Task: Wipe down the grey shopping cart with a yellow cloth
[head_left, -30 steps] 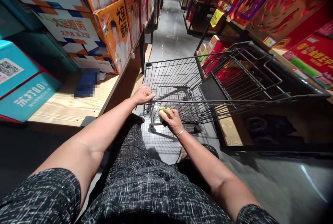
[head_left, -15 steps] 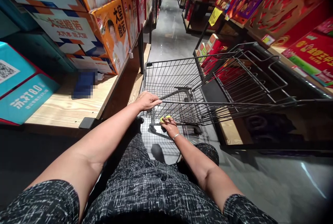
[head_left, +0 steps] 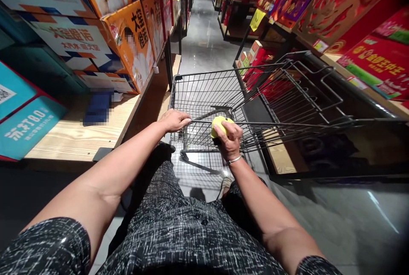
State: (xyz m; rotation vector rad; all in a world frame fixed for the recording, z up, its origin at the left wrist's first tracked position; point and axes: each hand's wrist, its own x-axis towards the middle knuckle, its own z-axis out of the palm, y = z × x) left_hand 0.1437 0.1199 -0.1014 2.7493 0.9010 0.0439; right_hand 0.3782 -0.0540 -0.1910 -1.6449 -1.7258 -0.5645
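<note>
My left hand (head_left: 174, 121) lies over the near corner of the cart (head_left: 271, 124), fingers together, fingertips on the rim; I can't tell whether they curl beneath it. If the cart rolled left, I judge my knuckles could be caught against the wooden shelf (head_left: 64, 138). The yellow pad (head_left: 219, 121) is at the cart's near side, by the top rim, pinched between the thumb and fingers of my right hand (head_left: 230, 136). Whether it touches the wire I can't tell. A loose pinch could let it drop, and a wire end could snag it. My shoe (head_left: 225, 185) is near the cart's underframe, so a backward roll might knock it. At the far right, a swing of the handle end could bump the goods there.

On the left, the shelf has pale, grained boards, with a blue box (head_left: 32, 117), a blurred dark blue thing (head_left: 96, 107) and stacked orange boxes (head_left: 131, 45). The grey floor (head_left: 201, 28) shines down the aisle, and the cart stands across it. On the right, a yellow tag (head_left: 257, 19) hangs from the shelving, then come red boxes (head_left: 377, 62) beyond the handle.
</note>
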